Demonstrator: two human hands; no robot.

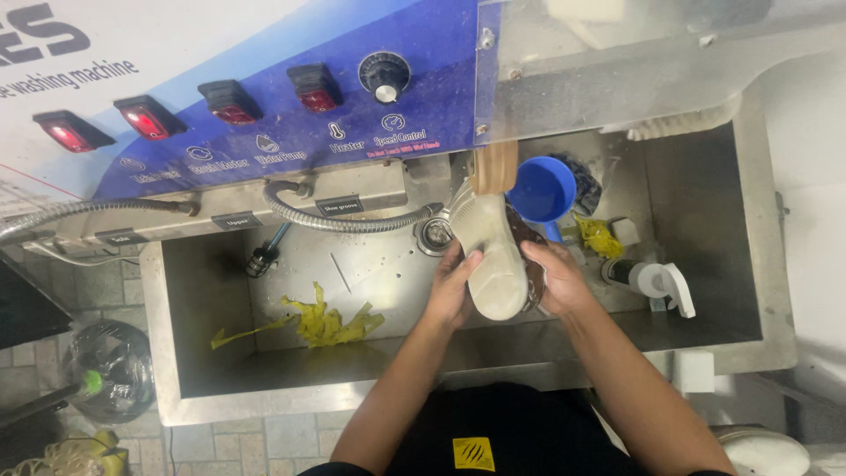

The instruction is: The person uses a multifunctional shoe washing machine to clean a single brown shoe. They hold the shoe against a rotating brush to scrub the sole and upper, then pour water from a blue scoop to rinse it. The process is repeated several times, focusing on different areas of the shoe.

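A pale beige shoe with a smooth rubber sole [495, 264] is held sole-up over the middle of a stainless steel wash basin [220, 353]. The left hand [451, 286] wraps its fingers against the shoe's left edge, and the right hand [557, 280] clasps the darker right side, so both hands are closed on the shoe.

Just behind the shoe, a round blue plastic scoop [542, 189] sits by the basin's back wall, and a ribbed metal hose [344, 220] curves toward a round drain [434, 234]. Crumpled yellow plastic strips [324, 323] lie on the wet basin floor to the left; a smaller yellow scrap [599, 235] lies to the right, near what may be a white spray bottle lying on its side [656, 282].

Above the basin slopes a blue control panel [423, 79] with a row of lit red rocker switches [145, 116], a black dial [384, 75] and small white icons. Grey floor tiles [256, 436] show at the lower left.
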